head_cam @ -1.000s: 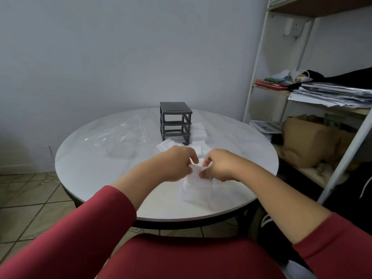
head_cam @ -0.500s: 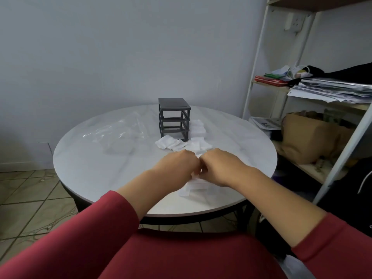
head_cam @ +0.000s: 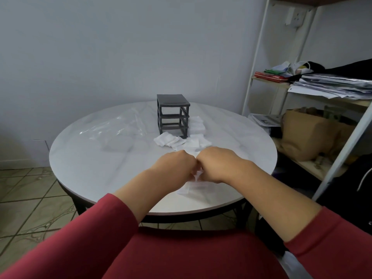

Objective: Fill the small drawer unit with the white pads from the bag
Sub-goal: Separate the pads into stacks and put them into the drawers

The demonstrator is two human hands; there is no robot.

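Head view: both hands meet knuckle to knuckle over the 6 o'clock side of the round white desk (head_cam: 84,158). The left hand (head_cam: 174,166) and the right hand (head_cam: 217,165) are both curled into fists, with a crumpled white edge of the bag (head_cam: 196,176) pinched between them. The fingertips are turned under and hidden. The rest of the bag lies flat on the desk beneath the wrists, reaching towards 6 o'clock. Red sleeves (head_cam: 330,238) cover both forearms.

The dark grey drawer unit (head_cam: 173,115) stands upright towards 12 o'clock on the desk, well apart from the hands, and shows three levels. Loose white pads (head_cam: 171,140) lie scattered just in front of it, between the unit and the hands, and more pads are stacked (head_cam: 197,125) against its 3 o'clock side. A clear plastic sheet (head_cam: 118,127) lies crumpled at 10 o'clock.

Off the desk at 3 o'clock, a white shelf (head_cam: 259,57) carries a stack of papers (head_cam: 338,85) and, lower down, a brown paper sack (head_cam: 306,135).
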